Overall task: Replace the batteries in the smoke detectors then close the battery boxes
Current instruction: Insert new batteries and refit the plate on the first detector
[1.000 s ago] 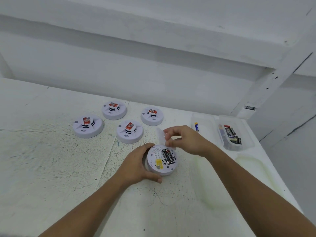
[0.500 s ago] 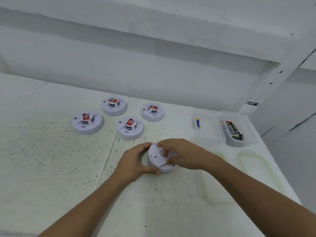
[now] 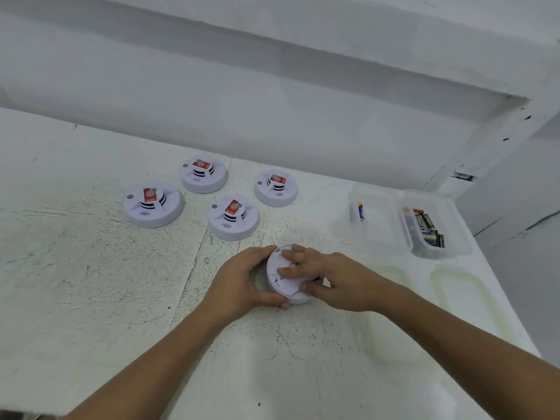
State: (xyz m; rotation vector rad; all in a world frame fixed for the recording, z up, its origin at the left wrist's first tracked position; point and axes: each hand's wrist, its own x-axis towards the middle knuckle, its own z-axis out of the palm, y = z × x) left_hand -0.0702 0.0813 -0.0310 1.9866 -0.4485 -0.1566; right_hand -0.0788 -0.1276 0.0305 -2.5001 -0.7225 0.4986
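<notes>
Fingers [image 3: 261, 253] of the left hand [image 3: 239, 278] curl round the left rim of an upturned smoke detector [image 3: 277, 283], thumb at its near edge, gripping it. Fingers [image 3: 291, 270] of the right hand [image 3: 336, 280] lie nearly straight across the detector's flat back and press on it, thumb against the near-right rim. Whether the battery cover beneath them is fully seated cannot be told.

Wall [image 3: 272, 122]: plain white, rising behind the work surface.

Table [image 3: 75, 283]: white, flecked with dark scuffs. The held detector rests on it, front of centre.

Left lid [image 3: 391, 286] and right lid [image 3: 466, 295]: translucent, lying flat side by side at the right, on the near side of the containers.

Left container [image 3: 375, 234] and right container [image 3: 454, 237]: clear plastic, side by side at the far right.

Four smoke detectors, sensor side up, each with a red label on its raised cap, clustered beyond the hands and apart from one another: far-left unit [image 3: 153, 207], rear unit [image 3: 204, 177], nearest unit [image 3: 233, 221], right unit [image 3: 275, 190].

Dark batteries [image 3: 427, 228]: piled in the right container.

Single battery [image 3: 360, 211]: blue and yellow, alone in the left container.
</notes>
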